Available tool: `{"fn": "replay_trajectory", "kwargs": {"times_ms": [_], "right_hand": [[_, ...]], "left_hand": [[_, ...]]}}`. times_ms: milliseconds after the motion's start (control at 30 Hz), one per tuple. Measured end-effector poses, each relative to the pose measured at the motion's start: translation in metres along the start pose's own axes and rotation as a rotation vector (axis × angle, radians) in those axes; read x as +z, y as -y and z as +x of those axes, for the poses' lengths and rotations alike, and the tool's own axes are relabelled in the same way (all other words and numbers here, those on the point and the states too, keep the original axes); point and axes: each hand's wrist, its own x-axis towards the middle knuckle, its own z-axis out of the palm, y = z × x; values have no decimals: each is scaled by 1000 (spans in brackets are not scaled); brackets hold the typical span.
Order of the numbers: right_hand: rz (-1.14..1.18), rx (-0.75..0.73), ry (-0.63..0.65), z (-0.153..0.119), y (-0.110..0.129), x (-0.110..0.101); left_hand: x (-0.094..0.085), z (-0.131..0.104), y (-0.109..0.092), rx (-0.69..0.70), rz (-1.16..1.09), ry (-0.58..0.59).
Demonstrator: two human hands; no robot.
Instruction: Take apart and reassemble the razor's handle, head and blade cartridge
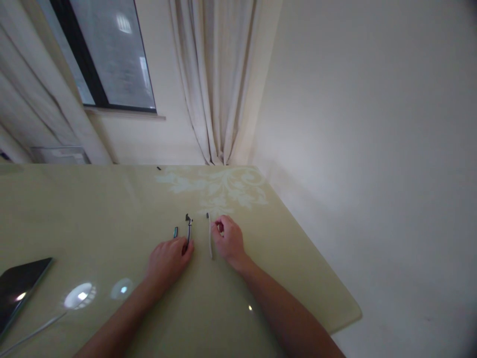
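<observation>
Two bare hands rest on the glossy, pale-green tabletop (290,278): the left hand (169,256) pinches a thin, dark, perhaps metal tool (189,232); the right hand's (229,238) fingers curl loosely beside a slim, pale, dark-tipped rod (210,238), left of them.

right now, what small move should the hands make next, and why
Probably ease the right hand slightly left and pinch the thin pale strip: it lies just beside those fingertips, while the left hand is at the lower end of the slim dark piece. Whether the right fingertips touch the strip is too small to tell.
</observation>
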Motion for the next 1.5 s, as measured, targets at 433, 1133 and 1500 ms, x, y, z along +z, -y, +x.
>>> {"fn": "replay_trajectory", "kwargs": {"times_ms": [433, 1133, 1500], "right_hand": [[641, 27, 298, -2, 14, 2], [407, -78, 611, -18, -7, -54], [575, -6, 730, -20, -5, -59]], "left_hand": [[8, -18, -5, 369, -225, -384], [8, -13, -2, 303, -994, -61], [2, -16, 2, 388, -1060, -103]]}}
